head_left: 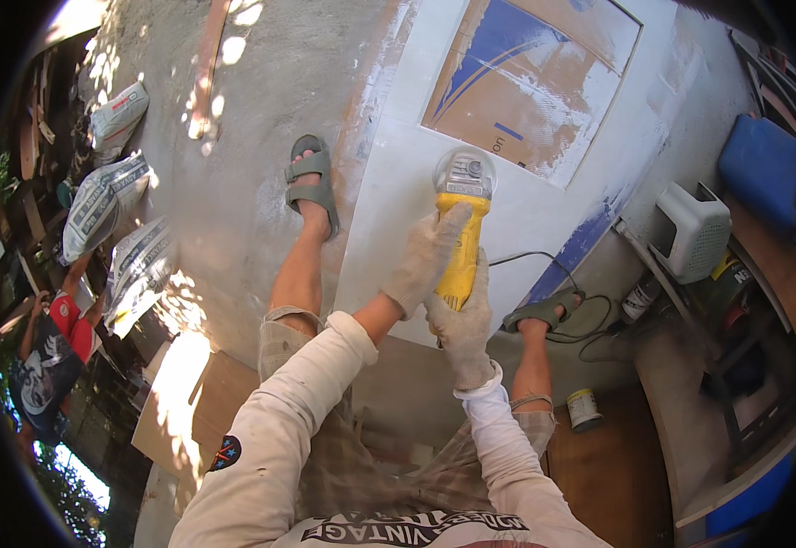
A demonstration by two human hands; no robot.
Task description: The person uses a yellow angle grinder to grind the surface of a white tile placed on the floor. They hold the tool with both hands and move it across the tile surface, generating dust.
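A yellow angle grinder (459, 265) with a grey metal head is gripped in both my gloved hands. Its round disc (467, 172) looks blurred and lies over a white panel (389, 196), near the edge of an opening. My left hand (423, 260) wraps around the body just behind the head. Lower down, my right hand (464, 329) is closed around the rear end. A dark cord (530, 255) runs off to the right. Through the panel's opening shows brown cardboard (544, 91) with blue print and white smears. Whether the disc touches the panel, I cannot tell.
My sandalled feet stand either side of the panel. Several filled sacks (106, 205) lie at left, near another person (46, 365). At right are a grey plastic stool (695, 233), a blue container (768, 173) and a small can (584, 411). Cord loops lie by my right foot.
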